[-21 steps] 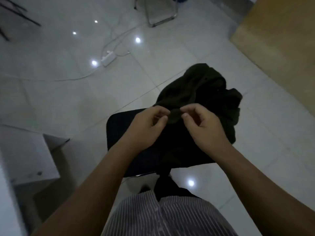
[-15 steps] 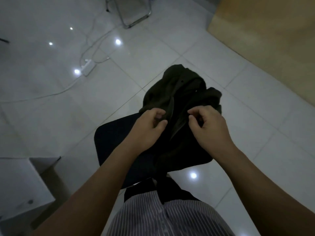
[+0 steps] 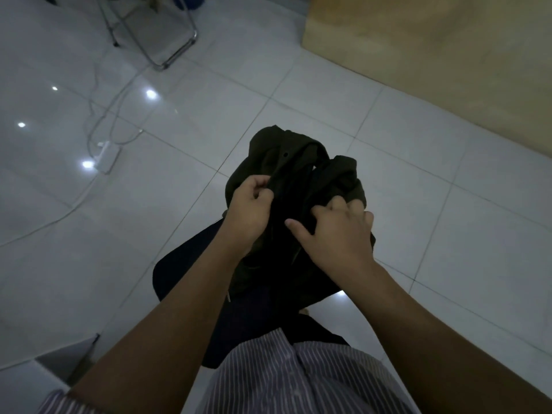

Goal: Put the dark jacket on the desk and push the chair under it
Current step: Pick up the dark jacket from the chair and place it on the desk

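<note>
The dark jacket (image 3: 286,162) lies crumpled on the black seat of the chair (image 3: 176,267) right in front of me. My left hand (image 3: 249,209) pinches a fold of the jacket's left side between thumb and fingers. My right hand (image 3: 337,233) presses into the jacket's right side with its fingers curled into the cloth. The wooden desk (image 3: 448,55) fills the upper right, its side panel reaching down to the floor. Most of the chair seat is hidden under the jacket and my arms.
A white power strip (image 3: 106,153) with cables lies on the tiled floor at the left. A metal chair frame (image 3: 158,34) stands at the top left. A white box edge (image 3: 44,375) sits at the lower left. My striped shirt (image 3: 298,377) fills the bottom.
The view has swung so the desk looms larger at the upper right. My right hand has shifted further right and dug into the jacket; my left hand keeps its pinch.
</note>
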